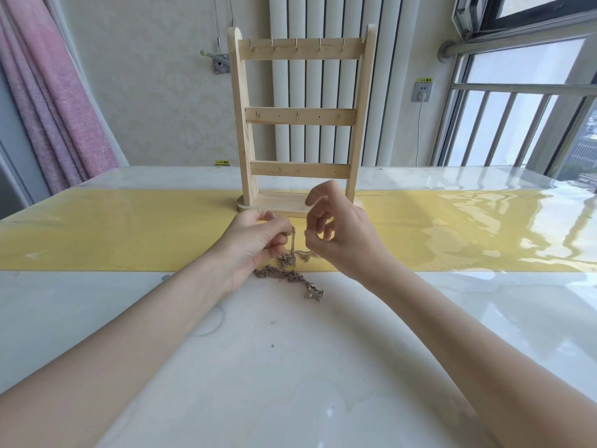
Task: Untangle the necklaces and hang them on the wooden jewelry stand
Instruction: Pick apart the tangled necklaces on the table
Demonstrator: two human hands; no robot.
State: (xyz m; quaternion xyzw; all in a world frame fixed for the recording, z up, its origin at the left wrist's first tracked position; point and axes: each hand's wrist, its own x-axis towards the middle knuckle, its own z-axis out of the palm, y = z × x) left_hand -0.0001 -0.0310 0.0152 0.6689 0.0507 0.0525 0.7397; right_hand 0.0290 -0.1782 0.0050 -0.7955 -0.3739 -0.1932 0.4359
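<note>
Just one wooden jewelry stand (298,124), two hands.

A glossy white marble-look table (290,367) fills the near part of the room, its surface shining with reflections of the window bars on the right side. Across its far half runs a wide yellow band (113,234) from edge to edge, lying flat under the same glossy sheen. On that band, near the middle, stands the wooden jewelry stand (298,124), upright on its flat oval base, three crossbars with small hooks. Just in front of it a heap of tangled necklaces (290,274) lies partly on the yellow band and partly on the white surface, one strand lifted upward. A few tiny dark specks (273,345) dot the white nearer me.
</note>
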